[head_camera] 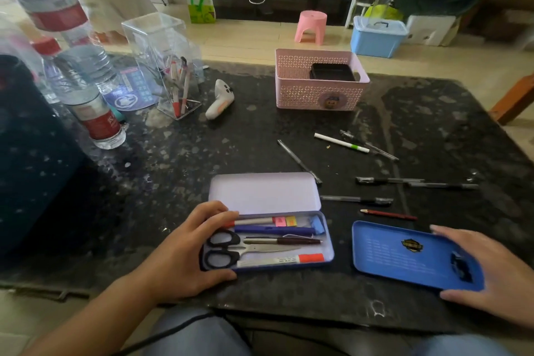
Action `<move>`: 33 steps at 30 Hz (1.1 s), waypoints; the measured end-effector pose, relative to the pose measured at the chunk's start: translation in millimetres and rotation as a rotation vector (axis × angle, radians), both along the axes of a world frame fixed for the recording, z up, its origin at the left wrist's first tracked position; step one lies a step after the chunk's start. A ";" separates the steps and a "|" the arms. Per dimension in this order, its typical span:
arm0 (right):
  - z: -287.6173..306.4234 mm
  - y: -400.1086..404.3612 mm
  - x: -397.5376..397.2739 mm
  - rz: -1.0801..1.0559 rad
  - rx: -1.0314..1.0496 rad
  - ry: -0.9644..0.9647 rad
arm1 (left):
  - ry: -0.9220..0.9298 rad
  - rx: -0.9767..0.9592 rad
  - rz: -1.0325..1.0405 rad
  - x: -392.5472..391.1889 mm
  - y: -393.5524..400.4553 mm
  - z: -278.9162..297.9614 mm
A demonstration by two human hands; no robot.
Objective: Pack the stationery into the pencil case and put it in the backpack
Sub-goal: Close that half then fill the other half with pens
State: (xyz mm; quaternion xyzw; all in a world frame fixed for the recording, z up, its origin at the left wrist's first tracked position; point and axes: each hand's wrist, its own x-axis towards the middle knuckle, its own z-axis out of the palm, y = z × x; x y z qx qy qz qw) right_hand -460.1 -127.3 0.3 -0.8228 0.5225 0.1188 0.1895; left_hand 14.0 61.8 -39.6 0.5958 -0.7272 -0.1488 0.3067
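Lying open on the speckled dark stone table (289, 130), the rectangular tin pencil case (328, 251) holds black-handled scissors (231, 248), markers and pens. The left hand (190, 251) curls around its left end, while the right hand (488, 269) grips a smooth blue tray (404, 254) by its edge. Thin loose pens (358, 201) lie near.

From my feed, the backpack (31, 159) at nine o'clock is cut off; tray (404, 254) print blurred, possibly a timetable.

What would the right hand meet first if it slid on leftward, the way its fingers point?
Past the blue tray it grips, the right hand would probably meet the open pencil case first.
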 end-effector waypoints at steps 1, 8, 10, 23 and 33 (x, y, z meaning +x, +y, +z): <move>-10.6 -5.3 -19.7 -0.029 -0.001 -0.028 | 0.007 -0.002 -0.002 -1.9 -0.1 -0.5; 25.7 17.5 45.7 0.022 -0.251 -0.415 | 0.216 0.046 0.044 -12.9 4.7 -1.6; 38.1 36.7 114.6 0.187 -0.231 -0.445 | 0.278 0.062 0.051 -16.3 4.0 -0.7; 8.0 50.4 208.4 0.421 -0.074 -0.333 | 0.139 0.150 0.160 -8.4 4.2 -6.5; 3.0 49.3 205.0 0.479 -0.068 -0.351 | -0.119 0.077 0.153 -9.3 5.1 -3.8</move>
